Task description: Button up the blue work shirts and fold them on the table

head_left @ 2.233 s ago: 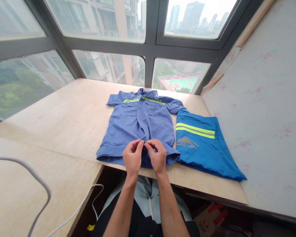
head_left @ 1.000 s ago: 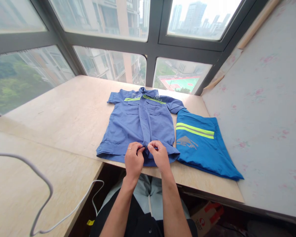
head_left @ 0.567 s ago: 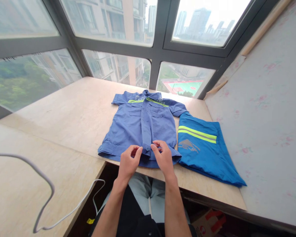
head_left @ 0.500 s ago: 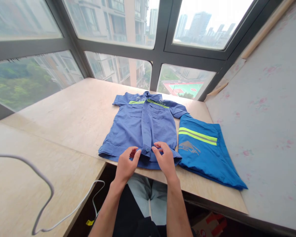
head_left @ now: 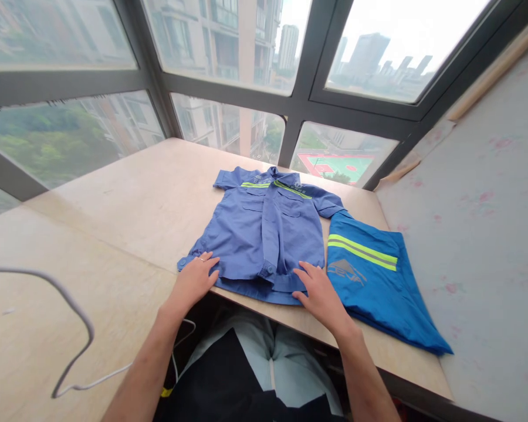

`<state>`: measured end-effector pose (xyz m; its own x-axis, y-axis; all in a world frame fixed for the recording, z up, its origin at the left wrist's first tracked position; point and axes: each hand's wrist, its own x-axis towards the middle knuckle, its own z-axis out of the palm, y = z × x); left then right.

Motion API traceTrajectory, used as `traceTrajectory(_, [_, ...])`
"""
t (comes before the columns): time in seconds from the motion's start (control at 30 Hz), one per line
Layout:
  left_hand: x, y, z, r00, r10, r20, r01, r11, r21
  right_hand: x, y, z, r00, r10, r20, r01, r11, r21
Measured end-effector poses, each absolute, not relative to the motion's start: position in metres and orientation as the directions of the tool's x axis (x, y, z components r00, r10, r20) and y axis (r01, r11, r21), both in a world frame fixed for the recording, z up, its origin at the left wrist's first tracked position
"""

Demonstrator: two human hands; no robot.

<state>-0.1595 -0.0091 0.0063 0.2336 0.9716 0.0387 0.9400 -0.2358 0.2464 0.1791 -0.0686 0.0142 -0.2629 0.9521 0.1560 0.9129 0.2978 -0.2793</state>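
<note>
A blue-purple short-sleeved work shirt (head_left: 246, 228) lies front up on the wooden table, collar toward the window, with yellow-green stripes across its chest. Its buttoned hem points at me. My left hand (head_left: 196, 278) rests on the lower left corner of the shirt, fingers spread, a ring on one finger. On the lower right part of the hem lies my right hand (head_left: 317, 288), its fingers also apart. Neither hand grips the cloth. To the right, a folded bright blue garment (head_left: 369, 287) with a yellow-green and grey stripe touches the shirt's right sleeve.
The light wooden tabletop (head_left: 114, 199) runs up to grey window frames (head_left: 229, 94). A grey-white cable (head_left: 77, 305) loops over the left part. A flower-patterned wall (head_left: 479, 246) bounds the right side. The table's front edge is close to my lap.
My hands have moved apart from the middle of the hem, the left one to the left corner and the right one to the right. Their fingers have opened onto the cloth. The view has shifted slightly.
</note>
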Motion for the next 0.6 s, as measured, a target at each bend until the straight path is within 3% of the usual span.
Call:
traceTrajectory(0.13, [-0.167,-0.009,0.012,0.179,0.984,0.014,0.954,-0.177,0.241,0.192,-0.064,0.02,-0.317,0.942,0.111,0.926,0.333,-0.179])
traceTrajectory(0.2, [-0.172,-0.01,0.012,0.158,0.987,0.014,0.968,-0.157,0.194,0.199,-0.064,0.027,-0.333,0.928,0.165,0.92,0.358,-0.16])
traceTrajectory(0.4, [-0.187,-0.017,0.013,0.047,0.997,-0.061,0.994,-0.041,0.099,0.223,-0.072,0.063,-0.272,0.711,0.648,0.888,0.444,-0.115])
traceTrajectory(0.47, [-0.189,-0.019,0.016,0.046,0.993,-0.105,0.994,-0.036,0.1,0.231,-0.078,0.069,-0.311,0.689,0.655,0.881,0.467,-0.073])
traceTrajectory(0.6, [-0.19,-0.023,0.023,0.052,0.985,-0.163,0.993,-0.033,0.114,0.245,-0.09,0.056,-0.417,0.764,0.492,0.872,0.489,-0.02])
